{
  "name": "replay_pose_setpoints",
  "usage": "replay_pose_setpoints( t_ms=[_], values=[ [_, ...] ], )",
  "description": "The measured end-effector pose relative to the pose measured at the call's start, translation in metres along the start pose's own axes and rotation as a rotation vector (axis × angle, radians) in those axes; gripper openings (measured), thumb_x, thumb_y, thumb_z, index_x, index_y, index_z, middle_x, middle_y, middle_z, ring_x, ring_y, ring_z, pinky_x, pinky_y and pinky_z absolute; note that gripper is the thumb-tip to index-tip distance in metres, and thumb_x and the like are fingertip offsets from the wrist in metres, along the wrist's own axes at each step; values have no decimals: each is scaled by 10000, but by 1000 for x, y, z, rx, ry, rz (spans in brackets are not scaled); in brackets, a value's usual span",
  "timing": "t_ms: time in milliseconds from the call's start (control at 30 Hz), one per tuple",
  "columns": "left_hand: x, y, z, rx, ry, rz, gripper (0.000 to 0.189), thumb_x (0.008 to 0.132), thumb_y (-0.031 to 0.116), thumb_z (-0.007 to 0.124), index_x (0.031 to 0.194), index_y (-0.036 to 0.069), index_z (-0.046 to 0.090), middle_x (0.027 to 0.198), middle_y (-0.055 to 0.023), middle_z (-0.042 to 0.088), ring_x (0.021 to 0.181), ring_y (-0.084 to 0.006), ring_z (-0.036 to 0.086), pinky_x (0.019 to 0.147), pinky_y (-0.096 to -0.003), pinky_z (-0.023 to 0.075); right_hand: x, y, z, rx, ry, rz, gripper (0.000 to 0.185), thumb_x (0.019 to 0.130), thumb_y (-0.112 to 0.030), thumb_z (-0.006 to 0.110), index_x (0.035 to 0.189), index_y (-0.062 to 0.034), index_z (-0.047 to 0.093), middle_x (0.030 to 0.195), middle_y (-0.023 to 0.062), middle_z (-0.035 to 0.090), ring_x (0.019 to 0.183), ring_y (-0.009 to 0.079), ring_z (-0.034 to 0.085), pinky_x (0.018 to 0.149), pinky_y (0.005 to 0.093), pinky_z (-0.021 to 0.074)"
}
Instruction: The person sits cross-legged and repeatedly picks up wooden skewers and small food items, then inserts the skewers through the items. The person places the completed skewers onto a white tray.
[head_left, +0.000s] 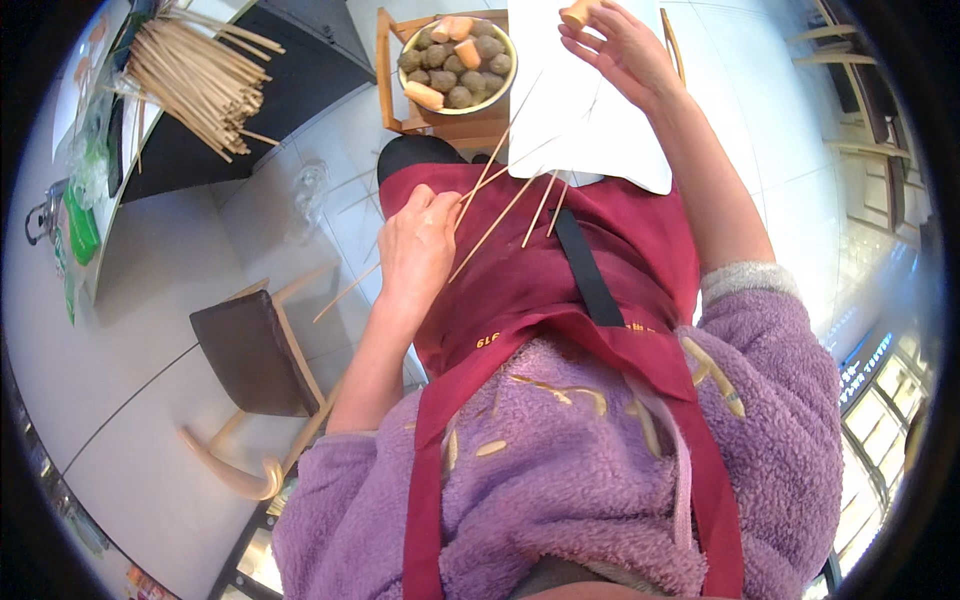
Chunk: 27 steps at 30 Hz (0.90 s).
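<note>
My left hand (420, 244) is closed around thin wooden skewers (491, 174) above the lap of the dark red apron (510, 262). Other skewers (535, 217) lie across the apron and the edge of a white board or tray (577, 112). My right hand (619, 49), at the top edge of the view, holds an orange-pink sausage-like piece (577, 13) between the fingers. A bowl (513, 79) with a yellowish rim stands left of the white surface. It holds dark round balls (459, 96) and several orange-pink pieces (424, 95).
A wooden chair or stool frame (388, 75) supports the bowl. A thick bundle of wooden sticks (199, 82) lies at a table edge upper left, near a green plastic package (81, 225). A chair with a dark seat (255, 352) stands at left, with more chairs (874, 112) at right.
</note>
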<state>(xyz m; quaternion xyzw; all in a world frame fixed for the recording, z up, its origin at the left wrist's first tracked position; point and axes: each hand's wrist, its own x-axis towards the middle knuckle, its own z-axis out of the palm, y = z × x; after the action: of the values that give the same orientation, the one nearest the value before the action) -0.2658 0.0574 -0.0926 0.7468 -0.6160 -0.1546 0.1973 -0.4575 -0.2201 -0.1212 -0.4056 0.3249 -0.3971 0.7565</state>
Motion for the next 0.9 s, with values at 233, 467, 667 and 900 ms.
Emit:
replay_pose_setpoints(
  t_ms=[233, 467, 667, 900],
  values=[
    [2, 8, 10, -343, -77, -45, 144, 888, 41, 635, 1020, 43, 693, 830, -130, 642, 697, -290, 646, 630, -390, 513, -66, 27, -49, 234, 114, 137, 552, 953, -202, 651, 1384, 43, 409, 1289, 197, 498, 1215, 311, 539, 1069, 393, 477],
    [-7, 32, 17, -796, -304, -376, 339, 930, 9, 602, 1259, 75, 654, 786, -28, 620, 701, -74, 567, 643, -238, 481, -95, 59, -57, 504, 153, 286, 481, 955, -143, 640, 1375, 1, 456, 1263, 179, 526, 1184, 279, 548, 1051, 390, 492],
    [-9, 37, 23, -760, -254, -342, 331, 920, 2, 618, 1236, 84, 675, 813, -31, 630, 715, -69, 577, 656, -230, 486, -99, 72, -62, 620, 159, 327, 453, 966, -140, 622, 1370, 0, 472, 1263, 177, 524, 1186, 274, 541, 1049, 390, 491],
    [-13, 39, 31, -794, -196, -363, 275, 916, 11, 627, 1181, 49, 692, 862, -68, 675, 758, -93, 631, 691, -241, 509, -98, 74, -59, 702, 182, 354, 419, 983, -154, 596, 1358, -3, 485, 1252, 178, 536, 1183, 273, 543, 1047, 391, 490]
  ],
)
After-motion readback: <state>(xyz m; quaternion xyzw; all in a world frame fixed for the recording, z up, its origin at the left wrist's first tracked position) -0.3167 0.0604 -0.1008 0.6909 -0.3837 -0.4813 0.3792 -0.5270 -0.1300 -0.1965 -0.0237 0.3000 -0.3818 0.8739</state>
